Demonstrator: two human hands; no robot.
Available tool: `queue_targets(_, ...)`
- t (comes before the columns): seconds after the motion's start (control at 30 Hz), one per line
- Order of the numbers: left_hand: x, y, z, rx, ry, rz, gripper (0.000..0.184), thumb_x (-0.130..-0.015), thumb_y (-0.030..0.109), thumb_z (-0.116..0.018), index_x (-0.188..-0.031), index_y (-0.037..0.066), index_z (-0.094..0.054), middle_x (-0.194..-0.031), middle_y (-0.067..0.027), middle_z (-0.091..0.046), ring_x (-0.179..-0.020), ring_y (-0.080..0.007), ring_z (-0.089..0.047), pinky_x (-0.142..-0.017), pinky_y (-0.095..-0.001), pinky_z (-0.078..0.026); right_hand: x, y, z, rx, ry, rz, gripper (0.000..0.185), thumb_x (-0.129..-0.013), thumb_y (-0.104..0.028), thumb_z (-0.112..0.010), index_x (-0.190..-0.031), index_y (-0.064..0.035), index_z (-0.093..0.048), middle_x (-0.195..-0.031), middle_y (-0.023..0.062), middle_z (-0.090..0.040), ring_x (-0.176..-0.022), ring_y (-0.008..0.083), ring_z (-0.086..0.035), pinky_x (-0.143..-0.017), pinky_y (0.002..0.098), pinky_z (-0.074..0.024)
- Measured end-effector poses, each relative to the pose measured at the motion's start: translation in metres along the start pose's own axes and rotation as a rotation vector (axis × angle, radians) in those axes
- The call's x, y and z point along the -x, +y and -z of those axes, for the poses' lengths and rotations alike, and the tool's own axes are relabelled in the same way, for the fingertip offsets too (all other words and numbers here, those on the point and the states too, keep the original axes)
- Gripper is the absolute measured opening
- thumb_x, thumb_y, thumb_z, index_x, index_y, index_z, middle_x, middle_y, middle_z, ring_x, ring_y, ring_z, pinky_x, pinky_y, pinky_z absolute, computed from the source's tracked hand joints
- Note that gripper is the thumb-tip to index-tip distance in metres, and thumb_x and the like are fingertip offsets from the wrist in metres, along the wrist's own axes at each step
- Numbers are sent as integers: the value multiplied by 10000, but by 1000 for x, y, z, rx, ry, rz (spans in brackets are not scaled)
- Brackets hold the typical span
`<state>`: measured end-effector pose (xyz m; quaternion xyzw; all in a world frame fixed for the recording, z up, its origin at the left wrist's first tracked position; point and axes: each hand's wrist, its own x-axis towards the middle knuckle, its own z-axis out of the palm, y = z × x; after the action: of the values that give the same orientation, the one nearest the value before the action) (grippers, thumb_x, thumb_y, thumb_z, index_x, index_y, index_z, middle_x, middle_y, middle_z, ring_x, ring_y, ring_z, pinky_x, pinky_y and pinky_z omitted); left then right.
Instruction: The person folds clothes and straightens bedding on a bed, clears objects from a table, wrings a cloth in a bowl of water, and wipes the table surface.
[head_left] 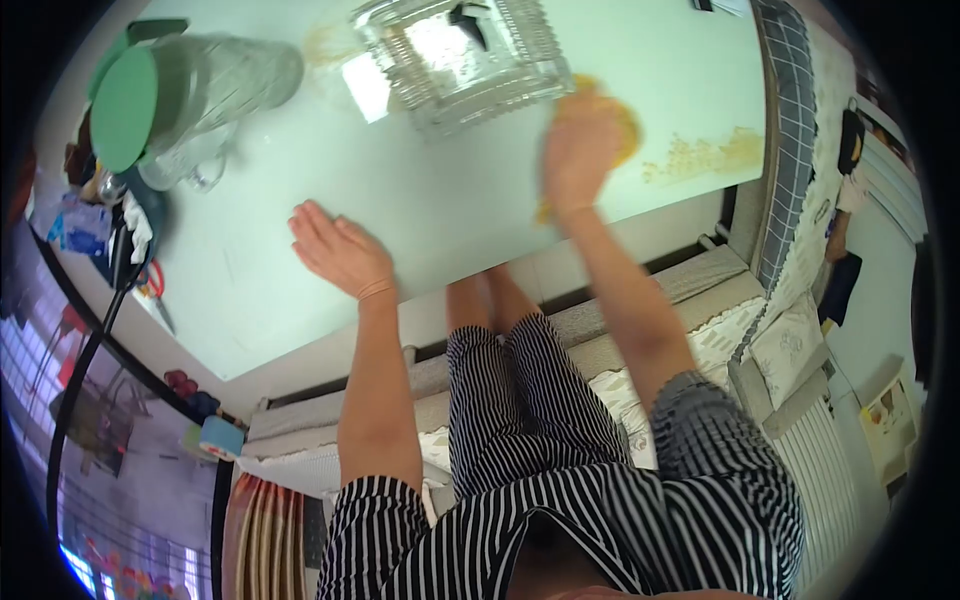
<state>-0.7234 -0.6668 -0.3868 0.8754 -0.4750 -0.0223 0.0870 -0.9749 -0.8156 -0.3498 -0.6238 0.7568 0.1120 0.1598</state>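
Note:
My left hand (342, 250) lies flat on the pale glass tabletop (270, 300) near its front edge, fingers spread and holding nothing. Farther right, my right hand (582, 150) presses down on a yellow cloth (626, 132), which shows around the fingers and below the palm; motion blurs both. Yellowish smears (705, 155) mark the tabletop to the right of the cloth. Just beyond my right hand sits a square ribbed glass tray (545, 60) with a small black object (468, 24) in it.
A glass pitcher with a green lid (125, 110) stands at the far left, beside a glass mug (205, 165). Scissors with red handles (154, 282) and a white crumpled item (137, 228) lie by the left edge. A sofa (690, 290) runs along the front.

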Motion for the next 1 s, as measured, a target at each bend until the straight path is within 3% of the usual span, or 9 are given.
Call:
queue_targets(0.3, 6, 4, 1, 13, 31, -15, 505, -1041, 290, -317, -1445, 8, -430, -1522, -183, -402, -1430, -345, -325, -1178, -481, -216, 93, -35, -69, -266, 309, 913, 416, -844, -269, -638, -1258, -227, -625, -1357, -26, -560, -1332, 247, -460, -1095, 493, -370)
queue_targets(0.43, 7, 6, 3, -2, 27, -17, 519, -1043, 301, -301, -1444, -4, -423, -1519, -192, -397, -1422, -351, -331, -1168, -475, -234, -2, 66, 3, 22, -64, 538, 442, -905, -185, -545, -1346, -175, -558, -1342, 65, -559, -1284, 264, -470, -1101, 462, -346)
queue_targets(0.47, 8, 6, 3, -5, 22, -24, 519, -1043, 301, -301, -1444, -4, -423, -1519, -192, -397, -1422, -351, -331, -1168, -475, -234, -29, 134, -27, 125, 433, 717, 430, -930, -177, -515, -1359, -153, -552, -1361, 101, -547, -1301, 288, -464, -1113, 468, -330)
queue_targets(0.53, 8, 7, 2, -9, 31, -21, 526, -1043, 307, -298, -1449, -7, -416, -1509, -201, -404, -1415, -356, -337, -1164, -481, -239, -39, 119, 94, -140, -38, 45, 422, -1026, -294, -409, -1331, -60, -583, -1440, 159, -508, -1424, 320, -348, -1173, 430, -267)
queue_targets(0.63, 9, 7, 2, -3, 32, -12, 535, -1042, 312, -297, -1448, -14, -417, -1504, -211, -405, -1411, -361, -341, -1163, -484, -240, -72, 252, 6, -89, 517, 339, 425, -1036, -295, -362, -1257, -25, -606, -1395, 182, -531, -1406, 350, -356, -1164, 426, -280)
queue_targets(0.87, 10, 7, 5, 51, 14, -30, 554, -1055, 338, -272, -1452, -25, -405, -1519, -211, -383, -1420, -370, -330, -1185, -515, -205, 17, 182, -66, -30, 677, 101, 533, -977, -267, -465, -1461, -46, -434, -1474, 221, -446, -1352, 439, -393, -1156, 501, -259)
queue_targets(0.9, 10, 6, 4, 38, 21, -35, 548, -1054, 335, -280, -1450, -21, -409, -1515, -210, -388, -1418, -367, -334, -1182, -515, -211, 48, 147, -80, -4, 641, 76, 514, -963, -237, -465, -1425, -10, -455, -1433, 231, -477, -1328, 414, -424, -1150, 481, -272)
queue_targets(0.93, 9, 5, 3, 23, 29, -40, 543, -1053, 333, -289, -1448, -17, -414, -1512, -210, -394, -1416, -364, -339, -1179, -515, -218, 67, 78, -32, -61, -61, -211, 486, -928, -203, -492, -1371, -5, -491, -1376, 223, -514, -1284, 376, -466, -1134, 479, -290)
queue_targets(1.0, 8, 3, 2, 31, 31, -43, 534, -1051, 327, -300, -1445, -12, -422, -1509, -208, -399, -1414, -363, -344, -1174, -511, -227, 127, -2, -73, -249, 223, 60, 384, -890, -196, -527, -1246, -59, -569, -1250, 137, -579, -1237, 297, -507, -1044, 461, -380)
